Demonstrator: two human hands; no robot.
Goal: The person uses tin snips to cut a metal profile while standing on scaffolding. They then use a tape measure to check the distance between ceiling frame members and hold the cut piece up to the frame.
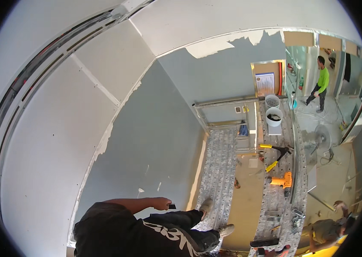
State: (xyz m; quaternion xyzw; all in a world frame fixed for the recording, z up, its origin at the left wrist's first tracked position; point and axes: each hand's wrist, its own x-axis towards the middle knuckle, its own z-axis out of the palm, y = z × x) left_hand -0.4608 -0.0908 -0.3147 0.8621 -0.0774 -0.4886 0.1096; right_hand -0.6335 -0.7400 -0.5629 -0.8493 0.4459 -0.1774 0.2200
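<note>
My left arm reaches out from a black short sleeve near the lower edge. At its end my left hand is closed around a small dark flat thing, too little of which shows to name. The hand is beside the grey-blue wall, over my dark trousers; I cannot tell whether the thing touches the wall. My shoes stand on and beside a perforated metal plank. My right hand does not show.
A second plank holds white buckets, a yellow-handled lever tool and an orange cordless drill. A gap separates the planks. Below are a fan, a person in bright green and another person.
</note>
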